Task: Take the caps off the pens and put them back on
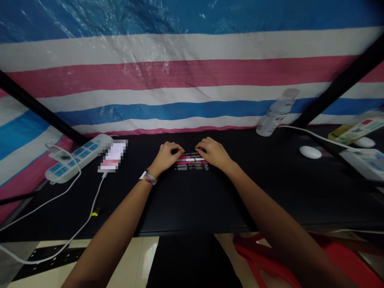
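Several pens [192, 160] lie side by side in a small row on the black table [192, 204], pink, white and dark ones among them. My left hand [168, 157] is closed in a pinch at the left end of the farthest, dark pen [191, 154]. At that pen's other end, the thumb and fingertips of my right hand [214, 153] are pressed together. The fingers partly cover the pen ends. A patterned band [149, 177] circles my left wrist.
On the left are a white power strip [81, 158], a charging phone [113, 156] and white cables. A bottle [276, 114] stands at the back right, near a white mouse-like object [310, 152] and another power strip [364, 162]. Striped sheeting [192, 74] hangs behind; a red stool [255, 248] is below.
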Available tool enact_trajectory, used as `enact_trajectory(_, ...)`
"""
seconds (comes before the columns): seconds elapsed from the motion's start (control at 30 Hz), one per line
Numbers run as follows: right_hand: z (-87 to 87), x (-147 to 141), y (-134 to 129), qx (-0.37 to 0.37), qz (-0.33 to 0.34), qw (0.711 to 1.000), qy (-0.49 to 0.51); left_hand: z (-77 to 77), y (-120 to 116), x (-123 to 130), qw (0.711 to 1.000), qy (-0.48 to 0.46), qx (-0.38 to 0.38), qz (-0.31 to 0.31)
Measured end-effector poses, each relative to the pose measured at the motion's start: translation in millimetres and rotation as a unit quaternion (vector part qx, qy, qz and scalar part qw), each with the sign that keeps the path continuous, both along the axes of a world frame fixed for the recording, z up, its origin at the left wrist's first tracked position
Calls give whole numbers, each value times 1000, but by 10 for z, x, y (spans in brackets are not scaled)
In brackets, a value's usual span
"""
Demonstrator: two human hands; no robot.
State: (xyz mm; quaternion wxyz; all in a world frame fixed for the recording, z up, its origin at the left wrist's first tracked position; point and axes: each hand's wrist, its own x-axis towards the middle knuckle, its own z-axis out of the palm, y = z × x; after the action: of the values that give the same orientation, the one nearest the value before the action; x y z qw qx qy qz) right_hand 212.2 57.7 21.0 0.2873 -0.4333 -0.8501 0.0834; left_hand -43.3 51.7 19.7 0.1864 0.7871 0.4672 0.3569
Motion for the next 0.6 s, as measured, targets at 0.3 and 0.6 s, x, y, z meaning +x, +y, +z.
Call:
enact_trajectory(0.3,10,-7,-6,-6,-5,1000,9,-70,99,-22,973,-211,-50,76)
enact_trajectory(0.6,-152,-230,-19,-96,-90,939,317,-104,3,204,944,-307,-42,113)
